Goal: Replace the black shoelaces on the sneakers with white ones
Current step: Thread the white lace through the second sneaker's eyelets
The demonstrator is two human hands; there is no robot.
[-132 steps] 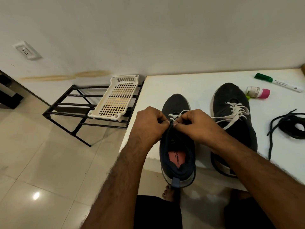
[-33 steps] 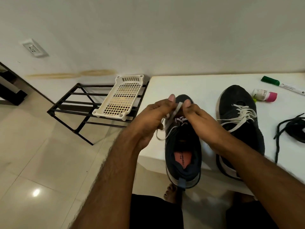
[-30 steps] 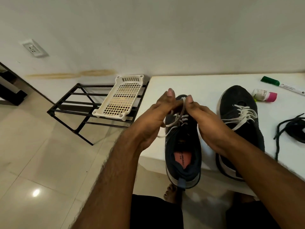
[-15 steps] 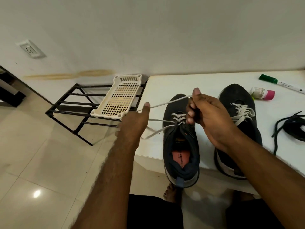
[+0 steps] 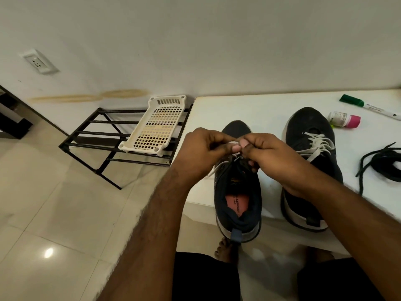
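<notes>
Two dark sneakers stand on the white table (image 5: 249, 109), heels toward me. Over the tongue of the left sneaker (image 5: 237, 200), my left hand (image 5: 202, 152) and my right hand (image 5: 265, 154) meet, both pinching its white shoelace (image 5: 219, 166); a loose length trails out under my left hand. My hands hide most of that shoe's eyelets. The right sneaker (image 5: 310, 127) carries a white lace (image 5: 318, 145) threaded across its front. A bundle of black shoelaces (image 5: 384, 164) lies on the table at the far right.
A green-capped marker (image 5: 368, 106) and a small bottle with a pink cap (image 5: 345, 119) lie behind the right sneaker. Left of the table, a black metal rack (image 5: 97, 135) holds a cream plastic tray (image 5: 159, 124). My bare foot (image 5: 223, 249) shows under the table.
Half a second ago my hands were apart, drawing the white lace out to the left. Now they have come back together over the left sneaker's tongue, both pinching the lace.
</notes>
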